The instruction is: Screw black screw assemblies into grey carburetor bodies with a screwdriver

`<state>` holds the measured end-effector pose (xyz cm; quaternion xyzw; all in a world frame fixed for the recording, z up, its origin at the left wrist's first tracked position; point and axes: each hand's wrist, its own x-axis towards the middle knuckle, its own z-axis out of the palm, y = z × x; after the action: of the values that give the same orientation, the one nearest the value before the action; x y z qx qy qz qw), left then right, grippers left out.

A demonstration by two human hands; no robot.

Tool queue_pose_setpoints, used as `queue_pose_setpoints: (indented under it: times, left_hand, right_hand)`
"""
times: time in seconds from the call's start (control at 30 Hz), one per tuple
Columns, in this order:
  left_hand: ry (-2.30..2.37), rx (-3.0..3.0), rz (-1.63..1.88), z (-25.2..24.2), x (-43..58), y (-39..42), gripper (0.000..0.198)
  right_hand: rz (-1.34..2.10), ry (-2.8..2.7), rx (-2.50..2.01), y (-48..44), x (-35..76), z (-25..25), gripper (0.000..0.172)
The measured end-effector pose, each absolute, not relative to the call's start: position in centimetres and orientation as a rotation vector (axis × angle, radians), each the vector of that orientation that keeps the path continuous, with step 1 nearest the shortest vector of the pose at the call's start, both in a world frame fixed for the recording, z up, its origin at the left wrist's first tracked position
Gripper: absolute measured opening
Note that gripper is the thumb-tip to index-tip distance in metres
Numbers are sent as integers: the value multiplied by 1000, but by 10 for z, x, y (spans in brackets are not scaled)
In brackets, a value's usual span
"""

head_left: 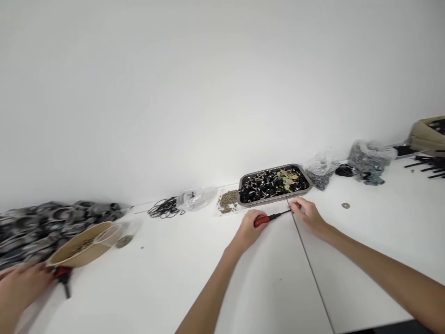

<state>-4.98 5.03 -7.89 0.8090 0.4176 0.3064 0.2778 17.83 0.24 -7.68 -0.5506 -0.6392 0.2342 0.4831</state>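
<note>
My left hand point(248, 229) is closed on the red handle of a screwdriver point(262, 221), whose dark shaft points right. At the tip of the shaft, my right hand point(308, 213) has its fingers pinched together; whatever lies between them is too small to make out. Just behind both hands stands a dark metal tray point(274, 199) filled with small black parts and some yellowish metal discs. Left of the tray, a pile of small brass-coloured screws point(228, 200) lies on a clear plastic sheet. One loose metal disc point(345, 205) lies on the table to the right.
At far left another person's hand point(26, 283) holds a red and black tool point(63, 276) beside a tan bowl point(78, 253) and grey parts point(45, 227). Black rings point(165, 207), plastic bags point(370, 157) and black rods point(431, 164) line the wall. A seam point(313, 271) crosses the white table.
</note>
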Motion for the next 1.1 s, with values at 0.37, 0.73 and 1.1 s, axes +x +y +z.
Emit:
queue_pose_setpoints:
  times: [0.37,0.73,1.1]
  left_hand:
    - [1240,2237,719,-77,-55,53,23]
    - [1420,2292,554,-73,-54,50,32]
    - [1368,2275,464,-67,-55,46,32]
  right_hand:
    - [616,-1575,-1324,2,180,-75,23]
    - [691,-1629,-1324,3,180,-79,21]
    - [748,-1632,-1335,1,179,-77,25]
